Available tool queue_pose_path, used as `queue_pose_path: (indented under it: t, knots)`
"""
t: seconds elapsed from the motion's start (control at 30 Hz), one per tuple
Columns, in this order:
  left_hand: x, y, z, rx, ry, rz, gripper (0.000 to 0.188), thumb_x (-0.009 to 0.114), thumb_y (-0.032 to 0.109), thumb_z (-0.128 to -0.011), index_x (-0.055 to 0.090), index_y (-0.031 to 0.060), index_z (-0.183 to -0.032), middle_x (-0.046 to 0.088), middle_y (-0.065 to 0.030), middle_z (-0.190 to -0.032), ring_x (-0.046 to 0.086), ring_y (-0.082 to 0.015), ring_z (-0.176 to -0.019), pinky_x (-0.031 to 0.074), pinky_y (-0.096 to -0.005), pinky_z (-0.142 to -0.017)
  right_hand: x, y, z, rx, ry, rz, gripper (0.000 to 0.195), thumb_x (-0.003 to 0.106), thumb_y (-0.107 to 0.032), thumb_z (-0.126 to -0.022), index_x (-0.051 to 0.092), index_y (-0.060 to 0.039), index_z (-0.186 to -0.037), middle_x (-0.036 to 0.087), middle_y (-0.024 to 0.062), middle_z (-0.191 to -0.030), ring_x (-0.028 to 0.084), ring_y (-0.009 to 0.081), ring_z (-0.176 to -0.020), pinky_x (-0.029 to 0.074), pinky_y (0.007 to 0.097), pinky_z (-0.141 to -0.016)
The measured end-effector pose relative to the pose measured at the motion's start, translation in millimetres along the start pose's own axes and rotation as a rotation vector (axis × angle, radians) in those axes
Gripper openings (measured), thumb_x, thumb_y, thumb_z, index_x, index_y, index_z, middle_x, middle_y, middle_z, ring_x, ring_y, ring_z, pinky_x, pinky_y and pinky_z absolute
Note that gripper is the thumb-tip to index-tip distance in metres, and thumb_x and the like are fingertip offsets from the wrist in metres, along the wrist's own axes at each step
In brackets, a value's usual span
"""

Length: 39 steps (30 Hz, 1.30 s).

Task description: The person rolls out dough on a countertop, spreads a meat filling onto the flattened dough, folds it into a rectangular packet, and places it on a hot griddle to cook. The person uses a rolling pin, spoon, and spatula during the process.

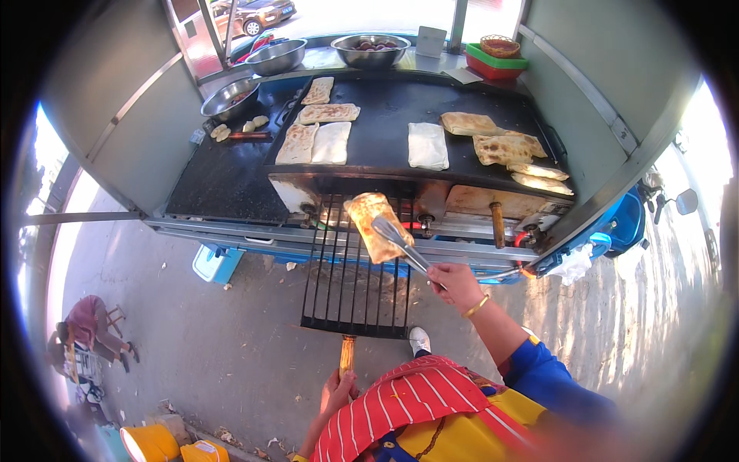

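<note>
My left hand (338, 391) grips the wooden handle (347, 353) of a black barred rack (358, 330). This rack sticks out from the opening under a flat black griddle (384, 98). In my right hand (459, 286) is a pair of metal tongs (411, 252), closed on a browned rectangular flatbread (365, 222). The bread is over the rack's far part; whether it touches the bars I cannot tell. On the griddle, browned flatbreads (502, 150) overlap at the right. A pale flatbread (428, 146) lies near the front middle, and several more flatbreads (297, 144) sit at the left.
Steel bowls (370, 53) stand behind the griddle, near stacked plastic baskets (496, 62). Dough pieces (221, 133) and a rolling pin (249, 135) lie on the left worktop (231, 179). A second wooden handle (497, 225) projects at right. Someone sits (92, 329) at far left.
</note>
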<state>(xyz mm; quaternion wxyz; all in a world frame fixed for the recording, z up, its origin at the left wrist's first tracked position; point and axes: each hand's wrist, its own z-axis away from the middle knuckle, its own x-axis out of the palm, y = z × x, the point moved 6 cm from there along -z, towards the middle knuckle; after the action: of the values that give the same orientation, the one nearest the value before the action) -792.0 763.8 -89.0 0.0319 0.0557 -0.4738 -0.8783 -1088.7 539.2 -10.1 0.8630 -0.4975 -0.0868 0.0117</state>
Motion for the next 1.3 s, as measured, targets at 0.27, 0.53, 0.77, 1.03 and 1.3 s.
queue_pose_path:
  t: [0.27, 0.53, 0.77, 1.03, 1.3]
  knots:
    - [8.2, 26.0, -2.7, -0.025, -0.014, -0.016, 0.041, 0.057, 0.043, -0.099, 0.060, 0.0018, -0.097, 0.055, -0.0019, -0.062, 0.052, -0.0122, -0.056, 0.043, -0.0285, -0.057, -93.0, -92.6, 55.3, -0.155, 0.032, -0.127, 0.021, 0.066, -0.021, -0.098, 0.067, -0.0001, -0.101, 0.059, 0.0048, -0.066, 0.038, 0.0053, -0.042, 0.025, 0.0216, -0.038]
    - [4.2, 31.9, -7.2, -0.036, 0.039, -0.076, 0.038, 0.056, 0.040, -0.099, 0.061, 0.0015, -0.098, 0.056, -0.0024, -0.063, 0.052, -0.0128, -0.059, 0.042, -0.0295, -0.059, -203.2, -269.1, -59.8, -0.662, 1.138, 1.735, 0.023, 0.056, -0.024, -0.097, 0.060, -0.0040, -0.107, 0.068, 0.0132, -0.088, 0.071, 0.0307, -0.077, 0.058, 0.0417, -0.065]
    - [4.1, 30.5, -8.0, -0.068, 0.073, 0.026, 0.040, 0.057, 0.040, -0.098, 0.061, -0.0001, -0.098, 0.059, -0.0059, -0.067, 0.054, -0.0146, -0.060, 0.043, -0.0298, -0.059, -201.2, -285.4, -157.0, -0.615, 1.084, 2.045, 0.025, 0.057, -0.021, -0.095, 0.059, -0.0013, -0.110, 0.067, 0.0112, -0.087, 0.072, 0.0233, -0.075, 0.059, 0.0346, -0.060]
    - [8.4, 38.8, -14.4, -0.140, 0.121, 0.049, 0.040, 0.060, 0.038, -0.097, 0.061, -0.0013, -0.098, 0.058, -0.0055, -0.068, 0.055, -0.0150, -0.061, 0.044, -0.0299, -0.060, -96.7, -303.8, -222.8, -0.186, -0.101, 0.498, 0.029, 0.069, -0.035, -0.094, 0.067, -0.0065, -0.087, 0.056, 0.0029, -0.062, 0.044, 0.0081, -0.046, 0.035, 0.0268, -0.042]
    - [9.8, 36.3, -13.7, -0.188, 0.183, 0.024, 0.041, 0.059, 0.038, -0.098, 0.062, -0.0025, -0.099, 0.059, -0.0056, -0.067, 0.056, -0.0143, -0.061, 0.046, -0.0289, -0.061, -57.9, -308.2, -327.7, 0.096, -0.197, 0.468, 0.027, 0.067, -0.033, -0.096, 0.067, -0.0062, -0.094, 0.060, 0.0063, -0.068, 0.037, 0.0069, -0.041, 0.027, 0.0234, -0.039]
